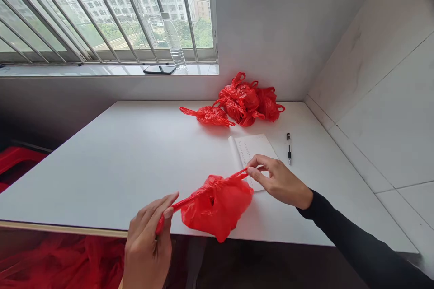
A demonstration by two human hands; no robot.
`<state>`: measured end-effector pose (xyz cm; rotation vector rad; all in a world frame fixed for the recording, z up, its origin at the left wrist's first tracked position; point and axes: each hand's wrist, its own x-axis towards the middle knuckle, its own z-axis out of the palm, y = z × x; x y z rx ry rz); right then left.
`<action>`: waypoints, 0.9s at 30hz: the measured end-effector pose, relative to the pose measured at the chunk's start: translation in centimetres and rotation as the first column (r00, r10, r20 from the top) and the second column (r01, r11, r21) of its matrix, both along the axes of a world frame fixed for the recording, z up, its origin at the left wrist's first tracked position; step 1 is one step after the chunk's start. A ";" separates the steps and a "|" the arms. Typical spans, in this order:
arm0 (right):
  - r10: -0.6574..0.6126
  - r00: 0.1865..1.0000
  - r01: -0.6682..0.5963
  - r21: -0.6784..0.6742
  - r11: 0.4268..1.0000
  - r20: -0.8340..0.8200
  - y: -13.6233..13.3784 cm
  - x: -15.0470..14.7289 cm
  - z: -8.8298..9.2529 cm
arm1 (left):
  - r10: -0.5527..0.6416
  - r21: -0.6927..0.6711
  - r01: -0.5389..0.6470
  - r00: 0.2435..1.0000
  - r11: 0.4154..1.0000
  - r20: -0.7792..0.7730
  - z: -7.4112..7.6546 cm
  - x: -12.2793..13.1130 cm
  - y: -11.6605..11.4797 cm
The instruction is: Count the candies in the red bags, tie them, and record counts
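Observation:
A red plastic bag [220, 205] is stretched between my two hands at the table's front edge, its body bunched and hanging slightly over that edge. My left hand [149, 235] is closed on one handle of it, thumb pressed against the fingers. Pinched between the thumb and fingers of my right hand [276, 178] is the other handle, pulled up and to the right. Just behind the bag lies an open notebook [259, 146] with small marks on its page, partly covered by my right hand. A black-and-clear pen [289, 149] rests to its right.
Several knotted red bags [244, 99] are piled on the white table [135, 158] against the wall. A water bottle [174, 43] and a phone [159, 69] are on the windowsill. More red plastic [64, 262] lies below the table at lower left, near a red stool [20, 160].

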<state>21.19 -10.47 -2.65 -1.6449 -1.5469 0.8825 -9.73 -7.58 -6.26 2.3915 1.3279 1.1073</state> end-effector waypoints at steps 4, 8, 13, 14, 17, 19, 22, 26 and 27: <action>-0.017 0.985 0.007 -0.054 0.999 -0.173 -1.1 0.2 -2.1 | 0.252 -0.352 -0.187 0.956 0.917 0.150 -1.8 -1.4 -1.4; 0.031 0.877 -0.019 0.030 0.999 -0.479 -1.4 -2.6 -1.7 | 0.239 -0.477 -0.036 0.897 0.878 0.371 -1.8 2.3 -2.2; 0.120 0.690 -0.079 0.090 0.993 -0.714 -1.0 -5.6 -2.1 | 0.088 -0.440 0.071 0.940 0.895 0.331 -2.8 6.2 -2.2; 0.112 0.651 -0.067 0.090 0.994 -0.751 -1.2 -5.8 -2.5 | 0.110 -0.416 0.035 0.941 0.909 0.320 -3.2 6.3 -2.2; 0.029 0.540 -0.045 0.005 0.999 -0.841 -2.1 -5.9 -3.9 | 0.161 -0.333 -0.072 0.955 0.940 0.249 -4.4 5.6 -2.1; -0.047 0.521 -0.049 -0.085 0.995 -0.852 -2.9 -5.3 -4.8 | 0.156 -0.289 -0.100 0.971 0.952 0.180 -5.0 4.8 -2.1; -0.148 0.560 -0.025 -0.196 0.980 -0.815 -3.8 -4.0 -6.3 | 0.198 -0.293 -0.160 0.975 0.943 0.104 -5.2 3.9 -2.3; -0.209 0.643 -0.029 -0.296 0.955 -0.737 -4.4 -2.7 -8.0 | 0.328 -0.414 -0.251 0.936 0.875 0.125 -4.5 3.8 -3.4; -0.203 0.664 -0.036 -0.302 0.953 -0.719 -4.5 -2.5 -8.3 | 0.359 -0.457 -0.256 0.921 0.852 0.153 -4.2 4.0 -3.9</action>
